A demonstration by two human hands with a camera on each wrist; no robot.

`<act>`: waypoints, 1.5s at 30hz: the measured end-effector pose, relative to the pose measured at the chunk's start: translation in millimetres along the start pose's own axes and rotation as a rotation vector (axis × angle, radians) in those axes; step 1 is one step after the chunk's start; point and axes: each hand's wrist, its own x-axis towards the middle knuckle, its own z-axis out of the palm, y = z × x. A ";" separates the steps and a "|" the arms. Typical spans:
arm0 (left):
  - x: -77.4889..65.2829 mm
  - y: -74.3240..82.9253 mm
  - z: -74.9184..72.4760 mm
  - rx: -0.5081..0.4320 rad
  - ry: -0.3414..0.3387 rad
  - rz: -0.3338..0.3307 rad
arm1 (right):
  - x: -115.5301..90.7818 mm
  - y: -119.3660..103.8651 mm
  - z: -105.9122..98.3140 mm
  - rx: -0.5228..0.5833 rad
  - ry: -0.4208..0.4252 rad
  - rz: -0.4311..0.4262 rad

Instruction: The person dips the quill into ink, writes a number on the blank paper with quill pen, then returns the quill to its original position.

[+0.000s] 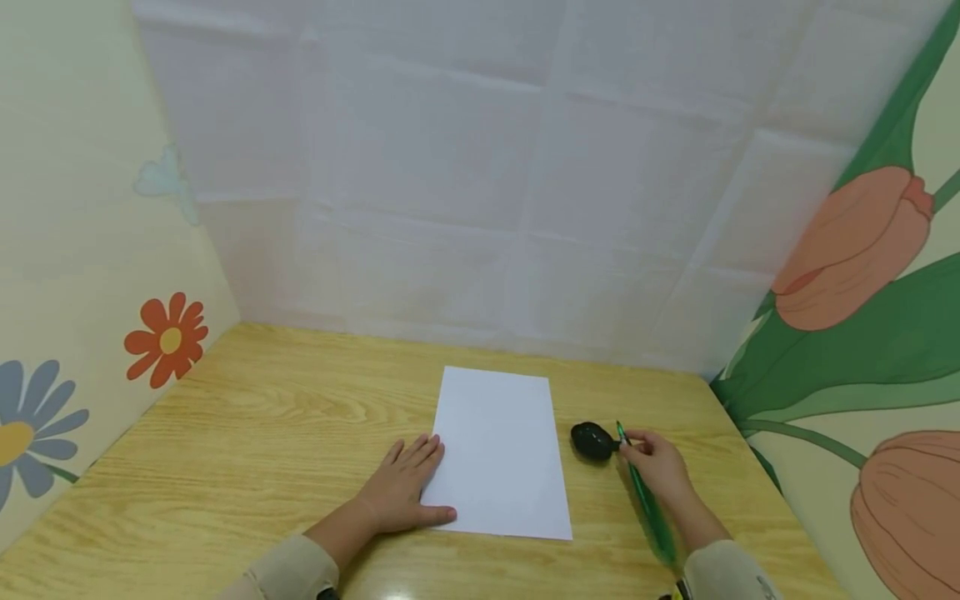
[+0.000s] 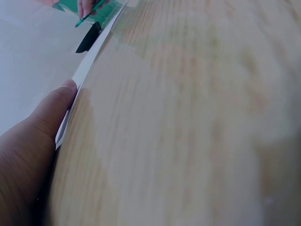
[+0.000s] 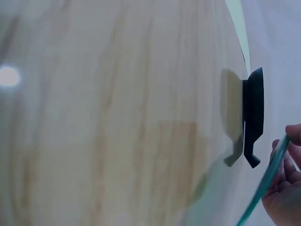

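A blank sheet of white paper (image 1: 497,454) lies on the wooden table. My left hand (image 1: 408,492) rests flat at its lower left edge, fingers straight and thumb over the bottom corner; in the left wrist view the thumb (image 2: 54,108) presses the paper's edge. My right hand (image 1: 660,467) pinches a slim green pen (image 1: 637,482) near its upper tip, to the right of the paper. The pen widens toward its lower end, somewhat like a feather. Just left of that hand lies a glossy black rounded object (image 1: 592,441) with a short stub; its kind is unclear.
The wooden table (image 1: 300,417) extends to both sides of the paper. A creased white sheet (image 1: 450,167) hangs behind it. Flower-patterned panels stand at the left (image 1: 75,250) and right (image 1: 885,350).
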 end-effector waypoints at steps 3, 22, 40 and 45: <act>-0.1 0.5 -0.6 0.000 0.002 0.000 | -0.7 -3.4 0.6 0.013 -0.012 -0.015; 0.9 -3.0 1.1 0.011 -0.005 -0.004 | -1.9 -14.7 6.4 0.224 -0.141 0.028; 0.0 -4.2 -0.5 -0.011 -0.007 -0.002 | -0.7 -21.8 9.4 0.338 -0.053 0.034; -0.1 -3.9 -1.1 -0.007 -0.007 -0.002 | -0.3 -21.4 10.4 0.331 -0.043 0.038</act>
